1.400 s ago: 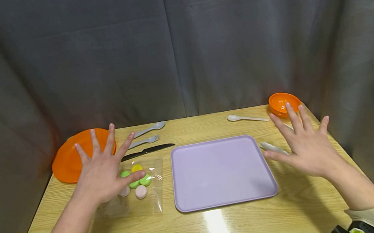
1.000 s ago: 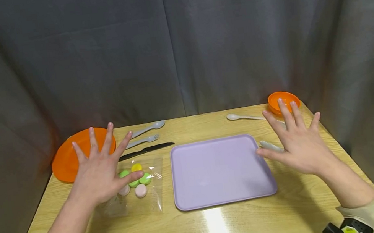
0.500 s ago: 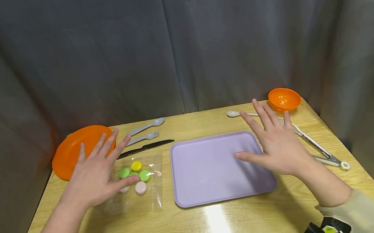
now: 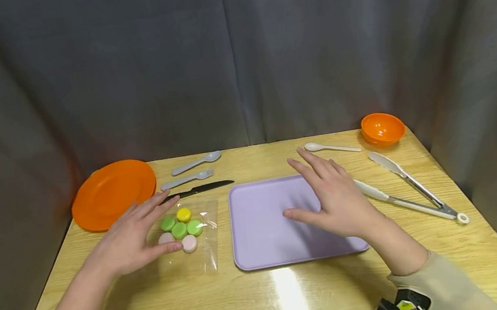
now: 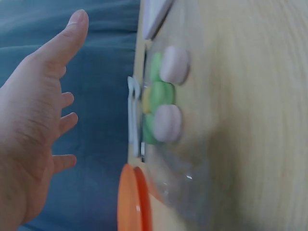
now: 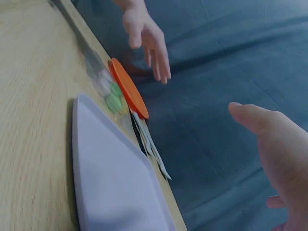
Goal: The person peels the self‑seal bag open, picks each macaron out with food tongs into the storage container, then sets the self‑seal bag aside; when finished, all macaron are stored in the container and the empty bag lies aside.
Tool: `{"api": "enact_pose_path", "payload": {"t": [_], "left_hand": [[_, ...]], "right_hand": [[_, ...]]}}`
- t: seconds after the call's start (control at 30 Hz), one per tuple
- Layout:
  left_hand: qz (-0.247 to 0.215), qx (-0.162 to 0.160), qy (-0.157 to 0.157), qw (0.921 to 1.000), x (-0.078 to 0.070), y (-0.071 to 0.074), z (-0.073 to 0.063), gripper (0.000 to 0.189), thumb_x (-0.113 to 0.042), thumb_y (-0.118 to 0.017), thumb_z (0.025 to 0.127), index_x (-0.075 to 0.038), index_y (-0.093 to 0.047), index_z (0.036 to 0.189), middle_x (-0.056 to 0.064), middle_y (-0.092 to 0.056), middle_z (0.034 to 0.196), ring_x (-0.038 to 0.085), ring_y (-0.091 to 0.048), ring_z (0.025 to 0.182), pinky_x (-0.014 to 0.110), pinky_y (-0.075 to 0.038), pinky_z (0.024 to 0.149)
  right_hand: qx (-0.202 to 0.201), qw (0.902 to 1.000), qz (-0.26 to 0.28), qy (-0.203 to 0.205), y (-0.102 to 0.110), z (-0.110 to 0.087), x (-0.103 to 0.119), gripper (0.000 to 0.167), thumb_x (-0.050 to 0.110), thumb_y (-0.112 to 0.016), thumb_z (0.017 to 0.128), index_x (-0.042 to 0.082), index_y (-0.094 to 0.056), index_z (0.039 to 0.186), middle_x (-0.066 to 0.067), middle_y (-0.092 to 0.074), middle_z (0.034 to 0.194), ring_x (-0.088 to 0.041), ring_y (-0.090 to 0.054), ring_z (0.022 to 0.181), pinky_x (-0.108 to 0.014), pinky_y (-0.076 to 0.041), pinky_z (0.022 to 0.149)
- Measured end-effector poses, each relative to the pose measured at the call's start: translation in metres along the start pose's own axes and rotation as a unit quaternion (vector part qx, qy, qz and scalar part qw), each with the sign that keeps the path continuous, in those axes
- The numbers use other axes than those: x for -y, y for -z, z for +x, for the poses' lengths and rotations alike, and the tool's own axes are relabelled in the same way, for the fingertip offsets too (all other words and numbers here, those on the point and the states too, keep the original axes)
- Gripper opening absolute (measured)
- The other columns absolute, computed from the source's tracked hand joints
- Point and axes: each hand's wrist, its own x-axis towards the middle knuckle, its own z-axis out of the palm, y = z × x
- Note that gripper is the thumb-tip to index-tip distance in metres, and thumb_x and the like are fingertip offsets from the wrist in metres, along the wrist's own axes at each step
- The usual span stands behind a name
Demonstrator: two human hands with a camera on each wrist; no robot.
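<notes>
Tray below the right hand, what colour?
The tray is pale purple, clearest in the head view.

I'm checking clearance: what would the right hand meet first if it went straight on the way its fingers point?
Probably the dark grey fabric curtain: the right hand hovers above the lilac rectangular tray, aimed forward and left, but depth is unclear.

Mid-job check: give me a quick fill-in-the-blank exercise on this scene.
The right hand hovers over the flat purple rectangular ____.
Exactly one of the round, macaron-like pieces is ____.
Between the grey plastic spoon and the long black knife lies a grey ____.

Missing words: tray; yellow; fork.
</notes>
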Motion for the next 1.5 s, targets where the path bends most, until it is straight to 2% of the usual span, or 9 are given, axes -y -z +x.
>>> {"api": "enact_pose_path", "payload": {"t": [0.27,0.5,0.67,0.9,1.17,1.37,1.5], "left_hand": [[-0.022,0.019,0.018,0.9994,0.013,-0.021,-0.011,0.091,-0.074,-0.068,0.090,-0.028,-0.042,0.164,0.007,-0.035,0.170,0.043,-0.037,0.150,0.067,-0.030,0.119],[-0.050,0.011,0.030,0.9983,0.026,-0.038,-0.019,0.083,-0.061,-0.077,0.091,-0.020,-0.052,0.158,0.011,-0.045,0.163,0.041,-0.043,0.147,0.064,-0.035,0.117],[-0.061,0.012,0.030,0.9977,0.033,-0.048,-0.018,0.073,-0.048,-0.080,0.094,-0.011,-0.058,0.152,0.012,-0.051,0.158,0.038,-0.048,0.144,0.060,-0.039,0.116],[-0.071,0.020,0.036,0.9966,0.040,-0.057,-0.019,0.064,-0.036,-0.083,0.094,-0.005,-0.064,0.146,0.015,-0.054,0.155,0.036,-0.050,0.143,0.057,-0.041,0.115],[-0.083,0.010,0.033,0.9959,0.042,-0.062,-0.019,0.059,-0.035,-0.082,0.095,-0.005,-0.067,0.143,0.014,-0.054,0.155,0.034,-0.051,0.142,0.055,-0.045,0.112],[-0.080,0.010,0.034,0.9962,0.042,-0.064,-0.019,0.058,-0.035,-0.081,0.096,-0.005,-0.066,0.143,0.013,-0.054,0.154,0.034,-0.051,0.142,0.056,-0.045,0.112],[-0.078,0.008,0.032,0.9964,0.041,-0.064,-0.020,0.057,-0.034,-0.081,0.096,-0.003,-0.066,0.142,0.015,-0.054,0.154,0.036,-0.051,0.142,0.058,-0.045,0.111]], "right_hand": [[0.023,0.9968,0.076,0.006,-0.026,0.011,0.017,0.092,0.065,-0.072,0.093,0.020,-0.036,0.166,-0.002,-0.025,0.173,-0.033,-0.036,0.152,-0.061,-0.034,0.118],[0.056,0.9863,0.155,-0.002,-0.052,0.018,0.034,0.089,0.057,-0.076,0.095,0.017,-0.038,0.165,-0.001,-0.030,0.171,-0.025,-0.033,0.154,-0.052,-0.035,0.121],[0.065,0.9793,0.191,0.010,-0.072,0.023,0.047,0.084,0.048,-0.079,0.095,0.010,-0.043,0.161,-0.007,-0.037,0.167,-0.025,-0.036,0.152,-0.049,-0.035,0.121],[0.094,0.9705,0.221,0.018,-0.099,0.031,0.067,0.080,0.042,-0.080,0.096,0.003,-0.047,0.157,-0.012,-0.044,0.162,-0.026,-0.042,0.149,-0.044,-0.036,0.121],[0.127,0.9584,0.254,0.033,-0.126,0.037,0.086,0.075,0.035,-0.085,0.093,-0.001,-0.053,0.151,-0.015,-0.055,0.152,-0.028,-0.050,0.143,-0.040,-0.039,0.119],[0.151,0.9575,0.245,0.021,-0.140,0.038,0.103,0.072,0.036,-0.087,0.091,-0.001,-0.058,0.146,-0.013,-0.059,0.148,-0.026,-0.053,0.139,-0.039,-0.040,0.119],[0.151,0.9599,0.234,0.033,-0.152,0.038,0.114,0.065,0.036,-0.089,0.089,0.000,-0.065,0.137,-0.010,-0.065,0.136,-0.021,-0.060,0.128,-0.033,-0.046,0.112]]}}
